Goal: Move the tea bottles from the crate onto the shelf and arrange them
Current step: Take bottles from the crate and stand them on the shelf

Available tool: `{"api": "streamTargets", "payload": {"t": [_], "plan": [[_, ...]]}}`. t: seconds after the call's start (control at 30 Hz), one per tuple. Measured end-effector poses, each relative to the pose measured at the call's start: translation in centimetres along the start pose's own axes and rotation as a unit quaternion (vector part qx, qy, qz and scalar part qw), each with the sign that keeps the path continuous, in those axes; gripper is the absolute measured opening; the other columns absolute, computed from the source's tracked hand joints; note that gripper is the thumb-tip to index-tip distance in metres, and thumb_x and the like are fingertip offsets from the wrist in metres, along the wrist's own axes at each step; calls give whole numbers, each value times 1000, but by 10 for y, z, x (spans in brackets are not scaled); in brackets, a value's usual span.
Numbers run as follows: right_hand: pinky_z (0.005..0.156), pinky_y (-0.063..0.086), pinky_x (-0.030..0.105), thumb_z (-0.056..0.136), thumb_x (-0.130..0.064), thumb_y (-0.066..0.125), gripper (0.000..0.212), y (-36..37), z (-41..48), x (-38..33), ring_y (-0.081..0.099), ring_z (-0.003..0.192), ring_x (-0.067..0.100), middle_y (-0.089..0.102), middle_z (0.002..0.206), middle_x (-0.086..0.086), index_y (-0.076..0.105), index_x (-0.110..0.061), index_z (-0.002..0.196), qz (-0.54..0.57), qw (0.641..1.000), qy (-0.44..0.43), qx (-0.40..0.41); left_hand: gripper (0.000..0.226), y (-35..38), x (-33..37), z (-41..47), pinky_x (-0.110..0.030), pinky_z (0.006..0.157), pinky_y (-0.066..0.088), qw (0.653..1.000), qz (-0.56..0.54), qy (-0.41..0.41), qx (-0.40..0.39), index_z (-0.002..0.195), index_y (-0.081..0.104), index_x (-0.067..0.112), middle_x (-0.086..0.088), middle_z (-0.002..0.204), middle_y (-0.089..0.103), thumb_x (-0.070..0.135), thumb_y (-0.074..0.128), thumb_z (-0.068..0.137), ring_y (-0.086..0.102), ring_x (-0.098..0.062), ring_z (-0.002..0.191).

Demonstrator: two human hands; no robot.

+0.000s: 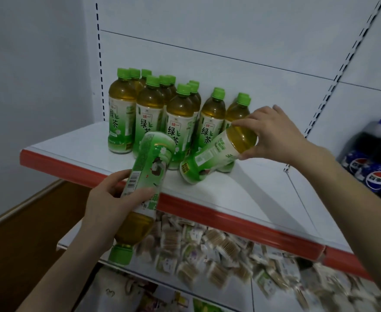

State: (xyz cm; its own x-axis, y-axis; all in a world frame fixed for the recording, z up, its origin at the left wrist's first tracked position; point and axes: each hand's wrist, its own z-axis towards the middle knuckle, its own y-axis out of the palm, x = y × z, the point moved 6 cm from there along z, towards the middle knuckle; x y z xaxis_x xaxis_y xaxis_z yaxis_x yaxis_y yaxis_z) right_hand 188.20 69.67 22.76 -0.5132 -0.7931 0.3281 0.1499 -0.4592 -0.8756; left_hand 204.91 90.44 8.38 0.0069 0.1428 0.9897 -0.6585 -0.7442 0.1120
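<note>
Left hand [108,199] at 7 o'clock, low and close, fingers wrapped tight round a tea bottle [143,176]. Held upside down and tilted, green cap [120,255] pointing down toward 6 o'clock, bottom up over the red front edge of the shelf [207,215].

Right hand [273,134] at 3 o'clock, fingers clamped on the top end of a second tea bottle [216,154]. Leaning over hard, bottom corner touching the white shelf at the middle, cap hidden inside the hand.

Behind both, toward 12 o'clock, a bunch of standing bottles [162,109], upright, green caps up, close together in rows.

Down at 5 o'clock, on the lower shelf, a heap of small snack packets [218,255], blurry. Far out at 3 o'clock, dark cola bottles [374,167] with blue labels.
</note>
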Motion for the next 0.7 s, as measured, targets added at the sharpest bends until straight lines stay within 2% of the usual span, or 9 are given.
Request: {"api": "streamTargets", "payload": {"t": [0.1, 0.17, 0.23, 0.37, 0.47, 0.53, 0.6, 0.7], "plan": [[86, 43, 35, 60, -52, 77, 81, -10, 18, -9, 45, 109, 25, 58, 119, 3, 46, -28, 131, 30, 998, -5, -47, 68, 3, 2, 2, -47, 74, 56, 1000, -2, -3, -4, 113, 61, 20, -12, 95, 67, 17, 86, 49, 67, -31, 81], [87, 44, 36, 59, -50, 78, 81, -14, 27, -14, 47, 108, 24, 58, 118, 4, 47, -28, 131, 35, 997, -10, -69, 62, 2, 4, 4, -48, 76, 55, 1000, -12, 1, -1, 113, 61, 19, -15, 96, 67, 11, 85, 56, 67, -34, 82], [89, 43, 35, 61, -48, 78, 80, -17, 36, -21, 46, 109, 26, 57, 118, 5, 46, -28, 131, 16, 996, -29, -79, 53, 0, 5, 5, -48, 75, 55, 1000, -21, 3, 3, 111, 60, 19, -17, 96, 66, 7, 79, 63, 66, -34, 82], [94, 38, 37, 67, -40, 76, 77, -20, 50, -41, 38, 119, 25, 47, 132, 3, 41, -30, 135, -41, 992, -94, -70, 51, -4, 5, 6, -47, 73, 56, 1000, -30, -1, 7, 97, 62, 27, -16, 94, 67, 10, 85, 55, 67, -35, 80], [97, 33, 32, 70, -45, 72, 69, -20, 55, -49, 36, 119, 18, 45, 130, -2, 46, -28, 132, 39, 991, -99, -85, 42, -7, 2, 7, -45, 72, 55, 999, -37, -2, 15, 101, 63, 23, -16, 93, 67, 3, 77, 66, 66, -36, 80], [99, 36, 30, 75, -44, 67, 55, -26, 57, -50, 41, 110, 11, 51, 119, -4, 54, -22, 124, 176, 980, -79, -40, 45, -8, 1, 7, -46, 73, 55, 999, -34, -5, 20, 107, 61, 20, -14, 93, 67, 3, 75, 68, 66, -36, 81], [97, 41, 31, 82, -37, 64, 43, -31, 56, -47, 43, 102, 6, 54, 110, -5, 58, -16, 119, 280, 958, -28, 60, 47, -10, 1, 8, -49, 75, 54, 999, -32, -7, 24, 109, 61, 20, -13, 94, 67, 5, 76, 67, 66, -36, 83], [85, 41, 25, 81, -36, 65, 47, -19, 56, -37, 45, 98, 8, 51, 106, -5, 54, -13, 120, 338, 929, 84, 123, 49, -13, 0, 9, -52, 78, 54, 999, -32, -5, 28, 110, 61, 19, -13, 95, 67, 6, 78, 66, 65, -35, 85]]}}
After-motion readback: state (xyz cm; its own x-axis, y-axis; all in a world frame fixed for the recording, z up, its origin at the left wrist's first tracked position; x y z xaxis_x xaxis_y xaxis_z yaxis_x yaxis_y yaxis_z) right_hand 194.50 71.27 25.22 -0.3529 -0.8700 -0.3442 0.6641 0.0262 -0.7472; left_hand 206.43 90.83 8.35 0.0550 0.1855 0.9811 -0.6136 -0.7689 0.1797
